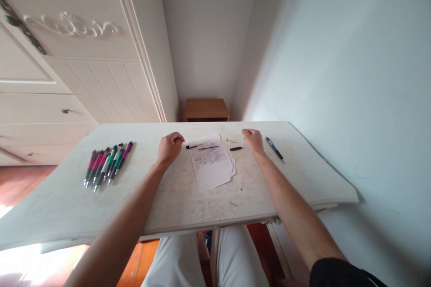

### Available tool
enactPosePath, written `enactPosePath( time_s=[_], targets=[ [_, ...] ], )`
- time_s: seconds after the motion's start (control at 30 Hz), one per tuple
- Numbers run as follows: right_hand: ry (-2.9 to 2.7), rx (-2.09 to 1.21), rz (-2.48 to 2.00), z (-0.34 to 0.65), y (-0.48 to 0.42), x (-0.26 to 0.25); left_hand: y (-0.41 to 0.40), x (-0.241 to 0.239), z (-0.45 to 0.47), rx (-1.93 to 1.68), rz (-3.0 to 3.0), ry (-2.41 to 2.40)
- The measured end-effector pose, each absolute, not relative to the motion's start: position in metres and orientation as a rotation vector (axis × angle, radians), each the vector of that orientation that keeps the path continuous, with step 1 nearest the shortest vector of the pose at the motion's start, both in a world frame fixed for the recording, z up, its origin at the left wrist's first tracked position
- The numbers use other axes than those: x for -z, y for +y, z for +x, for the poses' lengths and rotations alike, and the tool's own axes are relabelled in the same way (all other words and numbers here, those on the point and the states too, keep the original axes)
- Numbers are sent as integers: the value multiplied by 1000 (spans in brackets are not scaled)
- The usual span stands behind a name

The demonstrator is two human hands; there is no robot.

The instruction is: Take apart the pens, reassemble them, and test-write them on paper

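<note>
1. White cupboard point(67, 76), upper left of the frame: panelled doors with carved trim. It stands behind the table and well apart from both hands.
2. Row of pens point(108, 165), left of centre: several side by side, touching, with pink, green and purple grips. Their long axes run from upper right to lower left. They are well apart from the left hand.
3. White table point(168, 202), across the middle: scuffed top that carries every item below.
4. Left hand point(170, 147), centre-left: fingers curled together into a loose fist resting on the table. Nothing is seen in its grasp.
5. Black cap point(191, 146): just beside the left knuckles, on their right. Its long axis is near level, and it lies at the paper's upper left corner.
6. Thin refill point(208, 147): lies level across the paper's top edge, between the hands and a little nearer the left one. Nothing lies over it.
7. Sheet of paper point(215, 172), centre: lined, scribbled on near the top, torn along the right edge. It lies flat between the forearms.
8. Wooden stand point(206, 109), centre, beyond the table's far edge.
9. Short black piece point(235, 148): lies level, just off the paper's right edge and just left of the right hand.
10. Right hand point(253, 140), centre-right: fingers curled together, resting on the table. No object is visible in it.
11. Blue pen point(274, 148): near the right hand, on its right. Its long axis slants from upper left to lower right.
12. Pale wall point(336, 76), right of the frame, close along the table's edge.
</note>
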State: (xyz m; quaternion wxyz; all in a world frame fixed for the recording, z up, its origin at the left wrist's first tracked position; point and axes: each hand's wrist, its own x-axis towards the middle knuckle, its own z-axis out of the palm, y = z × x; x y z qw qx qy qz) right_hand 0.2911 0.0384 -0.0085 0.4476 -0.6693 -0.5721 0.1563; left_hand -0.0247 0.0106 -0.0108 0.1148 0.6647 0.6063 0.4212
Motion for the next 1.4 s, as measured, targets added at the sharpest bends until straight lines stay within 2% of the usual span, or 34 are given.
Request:
enactPosePath(
  time_s=[0.2, 0.53, 0.8, 1.1, 1.4],
  targets=[
    [-1601, -315, -1540, 283, 32, 3, 12, 18, -22, -1051, 2246, 1626],
    [-1737, -297, -1388, 273, 23, 1, 15, 19, -25, -992, 2256, 1529],
    [-1842, -295, -1217, 262, 17, -1, 15, 17, -22, -1206, 2005, 1537],
    [-2042, -400, -1033, 231, 8, 4, 15, 11, -13, -1309, 1524, 1252],
    [-2380, -146, -1138, 193, 28, 4, 7, 1, -15, -1343, 1373, 1112]
  ],
)
